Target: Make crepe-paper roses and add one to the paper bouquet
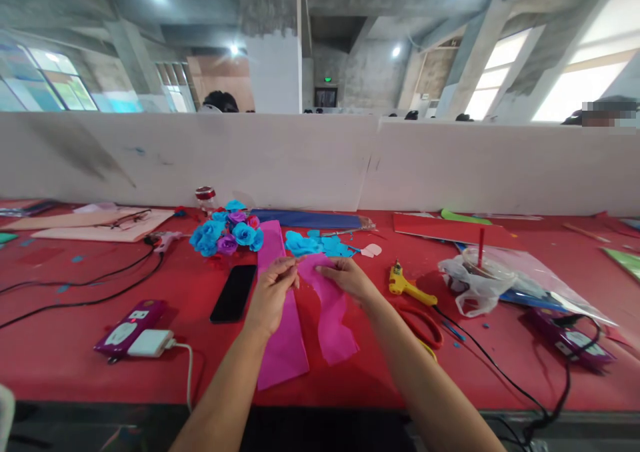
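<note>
Both my hands pinch the top edge of a wavy magenta crepe paper strip point(334, 325), which hangs down toward the table. My left hand point(274, 289) is closed at its upper left corner, with the fingertips pressed together. Thumb and fingers of my right hand point(351, 279) grip the strip a little further right. Under my left hand lies a larger folded sheet of magenta paper point(283, 345), flat on the red table. Just beyond my hands are cut blue paper petals point(320, 244) and pale pink petals point(371, 250).
Left stand blue and purple paper flowers point(227, 232), a black phone point(234, 294) and a purple power strip point(131, 329) with a white charger. Right lie a yellow glue gun point(410, 287), red-handled scissors point(425, 325) and a bagged drink cup point(483, 272). A white partition point(200, 152) closes the back.
</note>
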Motion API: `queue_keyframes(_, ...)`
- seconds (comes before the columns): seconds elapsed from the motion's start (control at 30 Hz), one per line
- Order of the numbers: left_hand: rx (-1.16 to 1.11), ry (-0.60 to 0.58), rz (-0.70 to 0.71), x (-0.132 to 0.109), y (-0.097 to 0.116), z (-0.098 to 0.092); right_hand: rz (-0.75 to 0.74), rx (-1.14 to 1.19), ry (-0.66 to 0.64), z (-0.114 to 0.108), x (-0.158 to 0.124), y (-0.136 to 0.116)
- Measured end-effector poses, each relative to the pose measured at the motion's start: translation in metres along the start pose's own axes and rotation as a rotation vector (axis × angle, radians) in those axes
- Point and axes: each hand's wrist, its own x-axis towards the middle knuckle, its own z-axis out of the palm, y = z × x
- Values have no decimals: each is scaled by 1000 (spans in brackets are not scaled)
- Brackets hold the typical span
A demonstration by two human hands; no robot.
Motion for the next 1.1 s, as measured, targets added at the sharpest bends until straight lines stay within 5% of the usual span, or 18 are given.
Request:
queue_keyframes(0.27, -49, -34, -180, 30, -44, 7, -200, -92, -93, -6, 13, 15)
queue_keyframes(0.4, -17, -94, -232, 43, -55, 13, -193, -42, -31, -18, 17, 21)
queue_keyframes(0.6, 29, -144, -246, 52, -65, 17, -61, 147, 156, -31, 21, 27)
queue_keyframes(0.87, 46, -116, -215, 48, -70, 17, -178, 23, 173, -25, 26, 35)
queue_keyframes(1.1, 6, -28, -205, 45, -70, 19, -69, 134, 209, -17, 25, 39)
